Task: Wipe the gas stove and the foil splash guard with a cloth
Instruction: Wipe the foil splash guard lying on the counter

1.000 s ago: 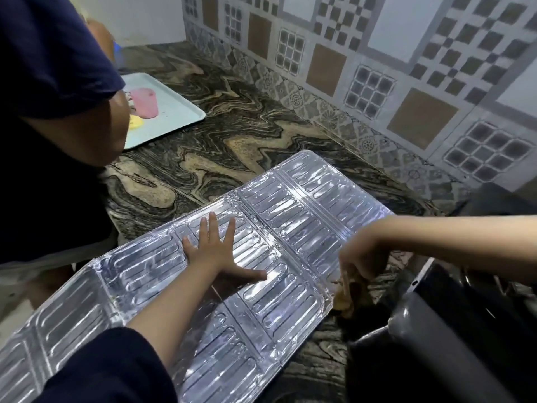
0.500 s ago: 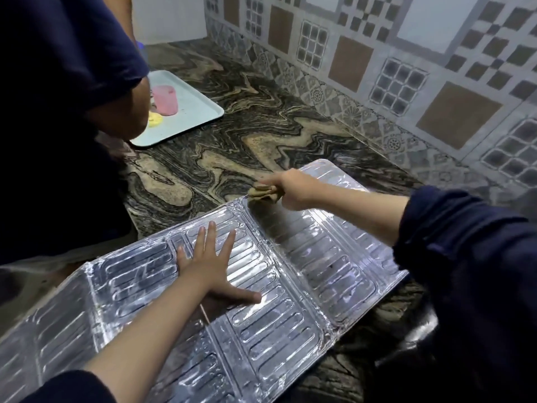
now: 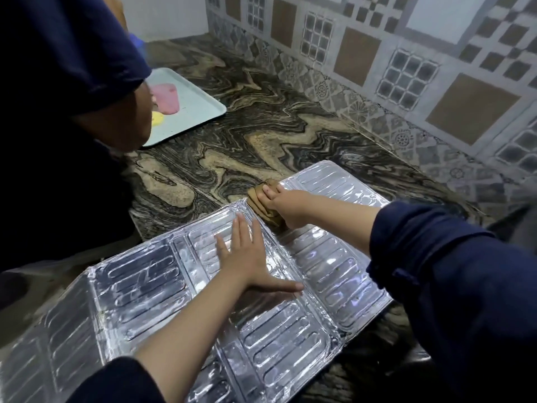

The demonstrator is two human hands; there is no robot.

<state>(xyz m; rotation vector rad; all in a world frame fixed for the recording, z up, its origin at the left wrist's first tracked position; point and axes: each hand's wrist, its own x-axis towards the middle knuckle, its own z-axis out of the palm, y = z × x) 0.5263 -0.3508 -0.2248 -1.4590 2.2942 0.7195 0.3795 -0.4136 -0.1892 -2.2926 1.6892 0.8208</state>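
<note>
The foil splash guard [image 3: 290,338] lies unfolded and flat on the marbled worktop [image 3: 261,135], its near end reaching past the worktop's front edge. The left hand [image 3: 247,257] rests on the middle panel with fingers straight and spread, thumb out to the side, pressing the sheet down and holding nothing. The right hand [image 3: 286,206] grips a folded brown cloth [image 3: 263,203] at the guard's far edge, just where two panels meet at a crease.

The foil looks thin and easily dented, so a hard stroke along the crease could probably buckle a panel or tear the fold. The cloth sits half over the edge; a push outward may catch the rim and bend it up. If the left hand lifts, the light sheet would likely slide or ruck under the wiping.

The guard is bright silver, embossed with rows of long rounded ribs that throw glare; small dark specks show on the right panel.
</note>
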